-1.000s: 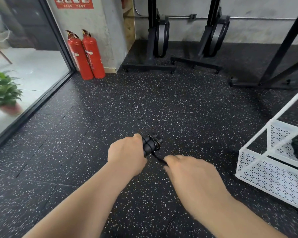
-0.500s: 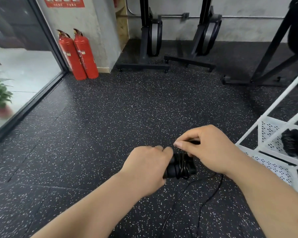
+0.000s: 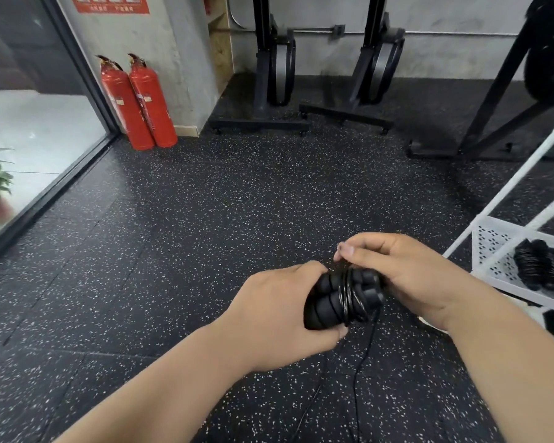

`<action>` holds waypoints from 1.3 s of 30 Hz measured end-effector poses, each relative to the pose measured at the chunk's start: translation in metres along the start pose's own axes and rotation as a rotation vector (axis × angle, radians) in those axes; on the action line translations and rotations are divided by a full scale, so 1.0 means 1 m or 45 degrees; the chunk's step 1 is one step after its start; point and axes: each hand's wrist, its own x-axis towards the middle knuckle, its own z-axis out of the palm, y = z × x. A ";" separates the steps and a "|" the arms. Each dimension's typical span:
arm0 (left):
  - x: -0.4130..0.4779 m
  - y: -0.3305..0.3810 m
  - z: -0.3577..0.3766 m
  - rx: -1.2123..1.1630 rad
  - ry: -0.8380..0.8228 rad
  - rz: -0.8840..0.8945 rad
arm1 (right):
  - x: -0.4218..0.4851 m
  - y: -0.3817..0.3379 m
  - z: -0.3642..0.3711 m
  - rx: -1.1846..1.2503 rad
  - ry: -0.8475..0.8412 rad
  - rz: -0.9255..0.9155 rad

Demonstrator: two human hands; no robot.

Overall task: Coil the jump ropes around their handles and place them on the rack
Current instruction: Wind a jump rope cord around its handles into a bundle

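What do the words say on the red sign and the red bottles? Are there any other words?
Red sign on the wall: pale writing, too blurred to read.
Fire extinguishers: small labels, too small to read.
No other writing shows anywhere, so nothing can be quoted.

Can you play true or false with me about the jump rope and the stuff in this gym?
1. The left hand grips the black jump rope handles. True.
2. The whole rope is wound up. False: loose cord hangs below the handles.
3. Two red fire extinguishers stand by the wall. True.
4. The white rack holds nothing. False: a coiled jump rope lies on its shelf.
5. The right hand is flat and empty. False: it pinches the cord above the handles.
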 end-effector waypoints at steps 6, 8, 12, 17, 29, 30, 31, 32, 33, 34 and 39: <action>0.002 -0.007 -0.006 -0.468 -0.259 -0.255 | 0.016 0.031 0.013 0.091 0.051 0.061; 0.003 -0.012 -0.005 -0.537 -0.275 -0.299 | 0.019 0.037 0.022 0.021 0.128 0.088; 0.007 -0.025 -0.001 -0.568 -0.134 -0.403 | 0.022 0.043 0.040 -0.119 0.210 0.141; 0.013 -0.045 -0.004 -0.447 0.066 -0.551 | 0.023 0.045 0.059 -0.535 0.154 0.123; 0.012 -0.072 -0.004 0.264 0.238 -0.664 | -0.010 0.015 0.085 -1.450 0.144 -0.146; 0.012 -0.073 -0.004 0.306 0.221 -0.649 | -0.013 0.010 0.085 -1.511 0.170 -0.185; 0.011 -0.074 -0.003 0.341 0.192 -0.625 | -0.014 0.006 0.084 -1.565 0.196 -0.229; 0.011 -0.073 -0.001 0.368 0.162 -0.587 | -0.014 0.002 0.082 -1.611 0.224 -0.272; 0.011 -0.070 0.000 0.391 0.124 -0.538 | -0.014 -0.001 0.079 -1.643 0.250 -0.301; 0.011 -0.067 0.003 0.410 0.086 -0.478 | -0.013 -0.004 0.075 -1.663 0.275 -0.324; 0.008 -0.050 0.013 0.462 -0.060 -0.136 | -0.009 -0.009 0.042 -1.534 0.364 -0.325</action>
